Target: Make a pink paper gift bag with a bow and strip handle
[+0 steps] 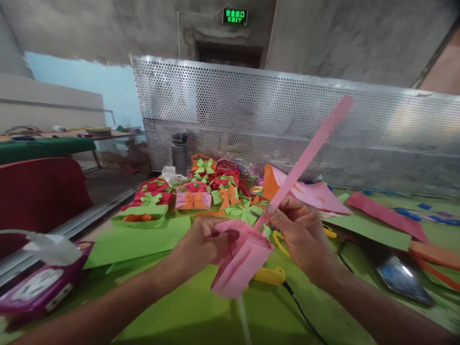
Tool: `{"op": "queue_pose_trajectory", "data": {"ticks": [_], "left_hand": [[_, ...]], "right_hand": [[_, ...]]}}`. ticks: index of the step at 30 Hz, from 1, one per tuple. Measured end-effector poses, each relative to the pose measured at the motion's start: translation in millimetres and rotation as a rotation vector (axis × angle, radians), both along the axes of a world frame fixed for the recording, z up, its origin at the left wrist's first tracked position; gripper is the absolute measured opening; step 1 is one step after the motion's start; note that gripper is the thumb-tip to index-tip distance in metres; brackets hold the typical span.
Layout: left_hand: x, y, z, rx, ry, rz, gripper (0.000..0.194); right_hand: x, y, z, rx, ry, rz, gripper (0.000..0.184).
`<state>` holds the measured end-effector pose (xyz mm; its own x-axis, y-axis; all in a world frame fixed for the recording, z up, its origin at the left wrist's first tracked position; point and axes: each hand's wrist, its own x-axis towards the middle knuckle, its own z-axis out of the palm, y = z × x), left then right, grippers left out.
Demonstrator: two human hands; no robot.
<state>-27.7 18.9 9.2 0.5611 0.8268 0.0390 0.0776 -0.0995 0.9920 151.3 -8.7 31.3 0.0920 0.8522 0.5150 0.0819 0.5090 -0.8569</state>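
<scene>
My left hand pinches the edge of a folded pink paper bag, tilted above the green table. Between the thumb and fingers of my right hand is a long pink paper strip, which slants up to the right. The strip's lower end reaches the bag's opening; whether it is attached I cannot tell. Below the bag lies a yellow glue gun with a black cord, partly covered by the bag. A pale glue stick shows under it.
Small paper bags with bows cluster at the back, beside a grey bottle. Green sheets lie left, near a purple power strip. A phone and coloured paper lie right. A perforated metal panel stands behind.
</scene>
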Motion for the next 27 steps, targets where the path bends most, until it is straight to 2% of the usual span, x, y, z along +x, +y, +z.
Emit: {"op": "queue_pose_trajectory", "data": {"ticks": [4, 7, 14, 19, 23, 27], "left_hand": [[0, -2, -2.3, 0.018, -0.007, -0.051, 0.032], [1, -3, -1.4, -0.029, -0.036, -0.063, 0.03], [3, -3, 0.9, -0.086, -0.039, -0.013, 0.028], [0, -3, 5.4, -0.028, 0.004, -0.022, 0.027], [-2, -3, 7.6, 0.012, 0.008, -0.106, 0.029], [-2, -4, 5.8, 0.086, 0.058, -0.136, 0.03]], "right_hand": [[-2, -3, 1.8, -0.008, -0.006, -0.018, 0.019], [-3, -2, 3.1, -0.026, -0.042, -0.043, 0.021], [-6, -2, 5.7, -0.09, -0.093, -0.046, 0.019], [2, 8, 1.2, -0.069, -0.165, -0.129, 0.025], [3, 18, -5.8, -0.136, -0.243, -0.018, 0.026], [-4, 17, -9.5, -0.168, -0.253, 0.076, 0.023]]}}
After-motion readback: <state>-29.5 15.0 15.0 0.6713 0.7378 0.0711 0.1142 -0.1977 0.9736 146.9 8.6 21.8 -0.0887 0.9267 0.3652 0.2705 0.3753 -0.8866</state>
